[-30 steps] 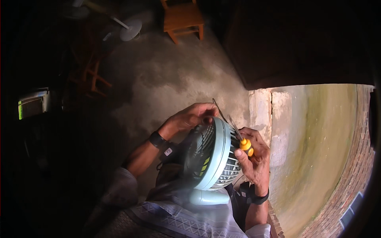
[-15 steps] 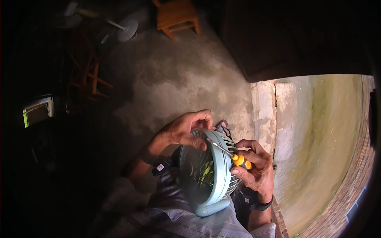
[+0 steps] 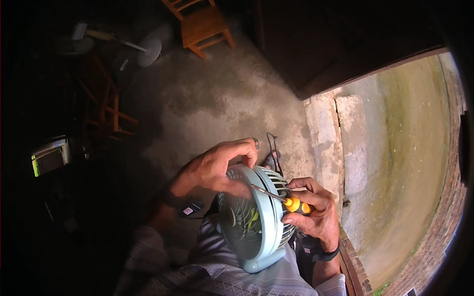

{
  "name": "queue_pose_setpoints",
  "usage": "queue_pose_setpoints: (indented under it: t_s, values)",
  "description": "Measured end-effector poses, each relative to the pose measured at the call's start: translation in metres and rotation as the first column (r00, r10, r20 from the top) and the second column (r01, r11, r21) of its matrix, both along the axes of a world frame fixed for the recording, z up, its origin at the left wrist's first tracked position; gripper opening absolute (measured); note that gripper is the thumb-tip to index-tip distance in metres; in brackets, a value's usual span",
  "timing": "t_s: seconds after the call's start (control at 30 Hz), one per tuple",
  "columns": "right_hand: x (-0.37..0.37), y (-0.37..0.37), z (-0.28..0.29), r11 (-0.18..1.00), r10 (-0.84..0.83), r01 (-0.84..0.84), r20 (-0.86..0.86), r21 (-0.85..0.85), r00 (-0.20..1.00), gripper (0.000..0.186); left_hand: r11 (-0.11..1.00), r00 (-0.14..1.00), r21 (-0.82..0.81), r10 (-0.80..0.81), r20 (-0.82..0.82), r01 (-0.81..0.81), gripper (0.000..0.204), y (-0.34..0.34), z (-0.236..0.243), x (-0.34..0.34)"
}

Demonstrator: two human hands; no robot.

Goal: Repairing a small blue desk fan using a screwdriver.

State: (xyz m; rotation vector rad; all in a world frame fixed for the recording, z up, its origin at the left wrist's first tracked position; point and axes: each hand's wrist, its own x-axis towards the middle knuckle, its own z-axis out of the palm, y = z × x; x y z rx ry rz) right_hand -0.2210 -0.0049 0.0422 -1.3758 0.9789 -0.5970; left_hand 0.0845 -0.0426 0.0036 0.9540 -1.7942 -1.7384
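Observation:
A small light-blue desk fan [image 3: 267,212] stands on edge over my lap, its grille facing left and its rounded base bar low against my shirt. My left hand [image 3: 219,167] grips the top of the rim, thumb across the front grille and fingers curled over the edge. In my right hand [image 3: 316,209] is a screwdriver [image 3: 292,203] with a yellow and black handle. Its metal shaft lies across the rim, the tip near the front ring. Right fingers also rest by the rear cage. A dark gap runs between the two rim halves near the top.
A wooden chair [image 3: 205,27] stands on the concrete floor ahead, with another pale fan [image 3: 149,52] lying left of it. Wooden furniture legs [image 3: 116,111] show in the dark at left. To the right, a stone doorsill [image 3: 326,133] borders the ground outside. A dark cord [image 3: 274,148] shows beyond the fan.
The gap between the fan's rim halves looks wider near the top. My left hand has shifted slightly left and its thumb lies on the grille. The whole view has turned a little.

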Motion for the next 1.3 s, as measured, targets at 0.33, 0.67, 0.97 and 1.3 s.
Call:
queue_pose_setpoints:
  t_s: [0.33, 0.67, 0.97, 1.3]
  values:
    - [-0.004, 0.008, 0.002, 0.999, -0.033, 0.033, 0.005, 0.026, 0.999, 0.050, 0.962, 0.999, -0.271, -0.031, 0.043, 0.041, 0.067, -0.003, 0.048, -0.034]
    - [-0.017, 0.015, -0.003, 0.997, -0.075, 0.074, 0.057, 0.024, 0.996, 0.047, 0.959, 1.000, -0.282, -0.019, 0.019, 0.023, 0.067, -0.005, 0.039, -0.047]
    - [-0.022, 0.027, -0.005, 0.977, -0.196, 0.189, 0.065, 0.099, 0.978, 0.051, 0.937, 0.994, -0.337, -0.104, -0.034, 0.087, 0.069, -0.008, 0.019, -0.052]
    - [-0.002, 0.023, -0.004, 0.989, -0.100, 0.088, 0.100, 0.118, 0.990, 0.047, 0.951, 0.987, -0.279, -0.153, -0.043, 0.135, 0.068, -0.004, 0.022, -0.028]
